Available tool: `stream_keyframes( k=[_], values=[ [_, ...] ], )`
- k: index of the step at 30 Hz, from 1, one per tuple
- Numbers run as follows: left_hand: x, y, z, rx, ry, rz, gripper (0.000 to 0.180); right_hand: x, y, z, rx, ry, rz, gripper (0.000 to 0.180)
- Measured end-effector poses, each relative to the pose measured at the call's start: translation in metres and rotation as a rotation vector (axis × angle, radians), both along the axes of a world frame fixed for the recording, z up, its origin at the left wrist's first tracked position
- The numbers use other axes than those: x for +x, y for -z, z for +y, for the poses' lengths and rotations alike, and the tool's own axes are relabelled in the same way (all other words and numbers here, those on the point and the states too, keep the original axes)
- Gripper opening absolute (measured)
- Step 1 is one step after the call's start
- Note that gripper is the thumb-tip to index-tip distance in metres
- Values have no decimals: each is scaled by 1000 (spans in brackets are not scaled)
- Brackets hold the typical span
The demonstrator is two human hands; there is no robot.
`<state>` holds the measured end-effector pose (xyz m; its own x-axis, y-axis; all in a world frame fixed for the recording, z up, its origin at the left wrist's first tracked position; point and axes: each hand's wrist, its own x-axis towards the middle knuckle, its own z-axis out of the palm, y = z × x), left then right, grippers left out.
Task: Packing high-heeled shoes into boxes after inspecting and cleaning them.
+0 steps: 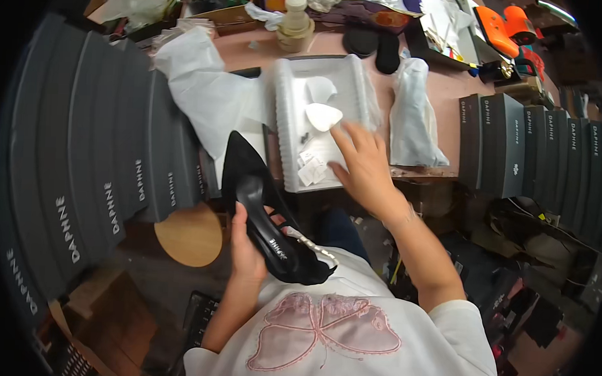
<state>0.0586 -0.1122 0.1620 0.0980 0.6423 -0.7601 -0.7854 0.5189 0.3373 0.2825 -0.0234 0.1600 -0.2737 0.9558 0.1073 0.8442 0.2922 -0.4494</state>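
Boxes (125,130) flank the pink table (447,110); left fingers (240,220) hold a shoe (252,192).

The person wears a white shirt (394,370) with short, loose sleeves (466,336). Across its front spreads a pink butterfly (284,345) with sheer-looking wings, raised outlines and lacy upper edges. Dark blue trousers (343,231) show; a thin band (409,214) circles the right wrist.

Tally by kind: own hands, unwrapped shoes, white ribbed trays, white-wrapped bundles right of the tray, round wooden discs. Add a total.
Hands, left hand and right hand: 2
Unwrapped shoe, black, pointed: 1
White ribbed tray: 1
White-wrapped bundle: 1
Round wooden disc: 1
Total: 6
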Motion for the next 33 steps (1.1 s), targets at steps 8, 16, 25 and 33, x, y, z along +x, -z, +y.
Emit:
stream_keyframes(
  k=[8,16,25,33],
  values=[
    [-6,13,72,18,144,-198,66,12,82,84,21,-46,-134,39],
    [41,1,74,184,6,162,73,-30,19,5,-609,52,760,29],
    [88,-16,55,-42,-66,93,66,-34,23,28,-197,-338,165,25],
    [27,7,58,55,-101,-101,68,-20,101,124,-150,54,-159,30]
  ],
)
